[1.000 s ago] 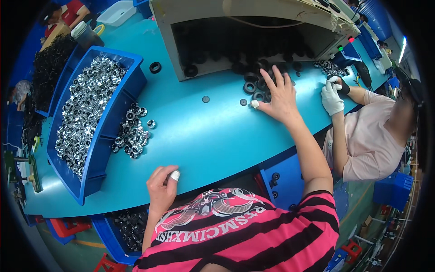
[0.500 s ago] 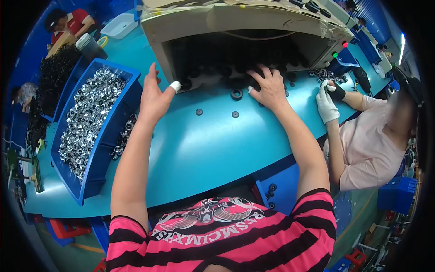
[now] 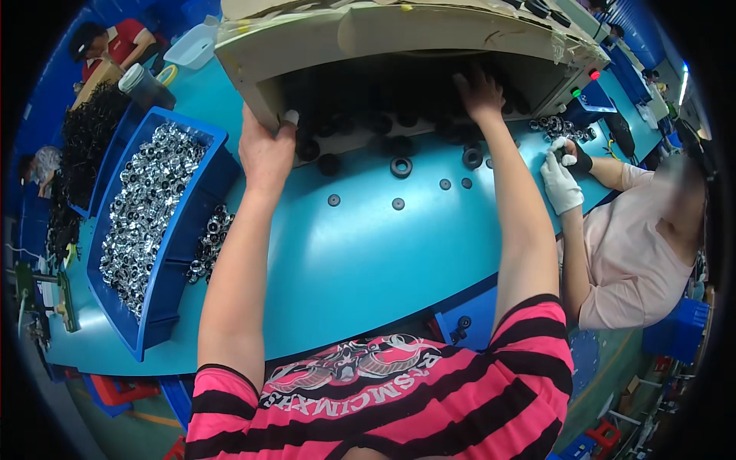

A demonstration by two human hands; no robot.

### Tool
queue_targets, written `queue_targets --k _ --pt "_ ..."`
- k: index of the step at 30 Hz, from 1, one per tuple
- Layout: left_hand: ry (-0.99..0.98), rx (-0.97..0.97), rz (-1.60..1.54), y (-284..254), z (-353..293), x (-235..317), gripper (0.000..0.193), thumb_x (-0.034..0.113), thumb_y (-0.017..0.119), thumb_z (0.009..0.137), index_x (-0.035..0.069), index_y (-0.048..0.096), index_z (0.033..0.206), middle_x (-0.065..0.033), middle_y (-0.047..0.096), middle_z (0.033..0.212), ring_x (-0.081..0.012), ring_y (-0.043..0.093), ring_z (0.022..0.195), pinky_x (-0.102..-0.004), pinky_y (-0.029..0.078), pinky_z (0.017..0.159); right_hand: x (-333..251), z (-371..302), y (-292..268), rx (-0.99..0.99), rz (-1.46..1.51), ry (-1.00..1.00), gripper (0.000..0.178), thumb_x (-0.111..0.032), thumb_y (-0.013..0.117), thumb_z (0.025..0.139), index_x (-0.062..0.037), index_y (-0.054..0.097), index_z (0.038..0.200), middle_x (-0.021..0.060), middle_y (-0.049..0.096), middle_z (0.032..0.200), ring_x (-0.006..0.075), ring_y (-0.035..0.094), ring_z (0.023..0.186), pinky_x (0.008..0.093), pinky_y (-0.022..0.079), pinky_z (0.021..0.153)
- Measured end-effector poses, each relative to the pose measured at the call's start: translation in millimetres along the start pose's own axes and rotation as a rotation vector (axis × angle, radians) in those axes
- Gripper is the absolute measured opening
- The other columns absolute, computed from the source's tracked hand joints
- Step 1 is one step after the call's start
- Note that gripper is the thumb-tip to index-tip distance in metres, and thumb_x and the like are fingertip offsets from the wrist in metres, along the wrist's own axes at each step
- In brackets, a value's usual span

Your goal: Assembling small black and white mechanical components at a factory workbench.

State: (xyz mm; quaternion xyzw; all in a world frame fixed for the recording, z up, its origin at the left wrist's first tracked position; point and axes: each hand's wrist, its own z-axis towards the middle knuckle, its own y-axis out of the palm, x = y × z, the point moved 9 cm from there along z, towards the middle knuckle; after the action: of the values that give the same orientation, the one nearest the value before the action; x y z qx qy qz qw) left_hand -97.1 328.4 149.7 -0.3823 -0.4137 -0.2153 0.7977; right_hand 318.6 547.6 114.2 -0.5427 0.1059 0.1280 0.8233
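A beige box-like housing with a dark open front stands before me at the far side of the table. My left hand grips its left side wall, thumb with a white fingertip cover on the inner side, the other fingers mostly hidden behind. Inside the dark opening, my right hand reaches deep with its fingers apart and nothing visible in them. Black rings lie along the opening, among them a thick ring and another ring. Small dark discs rest on the blue tabletop nearer me.
On the left, a blue bin holds many shiny metal parts, with more metal parts beside it. At right, a co-worker's white-gloved hand holds something small and dark. Red and green lights sit on the housing's right edge.
My right hand has moved from the front edge deeper into the housing. My left hand has closed on the left wall. More rings and discs now show along the opening.
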Motion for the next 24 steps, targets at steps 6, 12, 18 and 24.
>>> queue_targets --k 6,12,18,24 --pt "-0.032 -0.023 -0.097 -2 -10 4 0.048 0.015 0.069 0.083 0.012 0.058 0.130 -0.0158 0.072 0.112 -0.0390 0.068 0.104 -0.0430 0.052 0.090 -86 -125 -2 -0.158 -0.154 -0.439 0.069 -0.035 0.071 0.087 -0.0308 0.045 0.151 0.0173 0.037 0.154 0.0462 0.038 0.137 0.0650 0.038 0.106" --pt "0.106 0.009 -0.057 0 -32 12 0.056 0.016 0.071 0.081 0.013 0.056 0.135 -0.0160 0.072 0.109 -0.0383 0.069 0.101 -0.0443 0.053 0.086 -75 -36 -7 0.220 -0.089 -0.607 0.046 -0.023 0.064 0.091 -0.0202 0.059 0.136 0.0101 0.057 0.139 0.0350 0.050 0.128 0.0542 0.041 0.106" --pt "-0.020 0.060 -0.048 -28 -67 4 0.066 0.022 0.076 0.081 0.003 0.048 0.138 -0.0205 0.060 0.125 -0.0361 0.064 0.103 -0.0450 0.052 0.088 -59 -68 -57 0.227 0.037 -0.467 0.057 -0.041 0.071 0.087 -0.0107 0.060 0.134 0.0165 0.060 0.133 0.0383 0.056 0.118 0.0480 0.043 0.102" --pt "0.330 -0.237 0.300 9 -133 17 0.076 0.026 0.077 0.084 0.003 0.041 0.147 -0.0229 0.051 0.135 -0.0380 0.051 0.123 -0.0450 0.044 0.103 93 -84 -44 -0.052 0.042 -0.087 0.091 -0.065 0.071 0.079 -0.0181 0.044 0.152 0.0216 0.049 0.147 0.0442 0.048 0.133 0.0529 0.038 0.111"
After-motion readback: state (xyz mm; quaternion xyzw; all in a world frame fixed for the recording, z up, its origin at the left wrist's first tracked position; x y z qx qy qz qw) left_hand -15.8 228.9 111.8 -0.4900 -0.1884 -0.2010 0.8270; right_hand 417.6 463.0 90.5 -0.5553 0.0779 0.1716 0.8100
